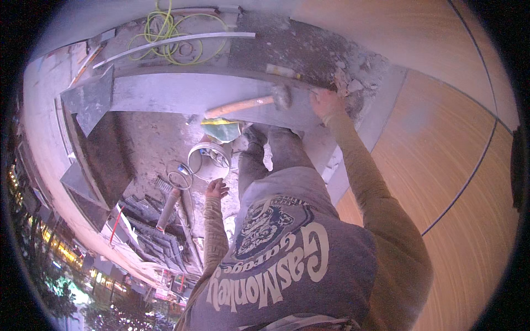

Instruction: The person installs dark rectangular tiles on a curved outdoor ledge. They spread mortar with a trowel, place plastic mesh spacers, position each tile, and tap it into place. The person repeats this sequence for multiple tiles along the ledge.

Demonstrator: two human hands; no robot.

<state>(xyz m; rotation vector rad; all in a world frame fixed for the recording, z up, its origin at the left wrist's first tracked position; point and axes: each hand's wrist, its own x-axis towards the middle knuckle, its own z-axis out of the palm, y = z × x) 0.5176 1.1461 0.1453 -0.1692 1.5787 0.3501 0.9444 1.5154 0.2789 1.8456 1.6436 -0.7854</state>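
Note:
A long grey slab [165,91] runs across in front of my legs. At its right end my right hand [326,103] is closed on the far edge, fingers partly hidden. A mallet [240,106] with a wooden handle and dark head lies on the slab, left of that hand. My left hand [217,189] hangs low beside a white bucket [210,161], fingers loosely bent and apart, with nothing visible in them. Small items, hard to make out, are inside the bucket. Just beyond it sits a green and yellow bag [222,130].
A yellow-green cord [161,36] lies coiled behind the slab, with a pale curved strip [182,39] across it. A small tube-shaped bottle [283,71] and rubble [356,83] lie near my right hand. A triangular grey offcut [91,99] rests at left; a cable [486,140] crosses the right-hand panel.

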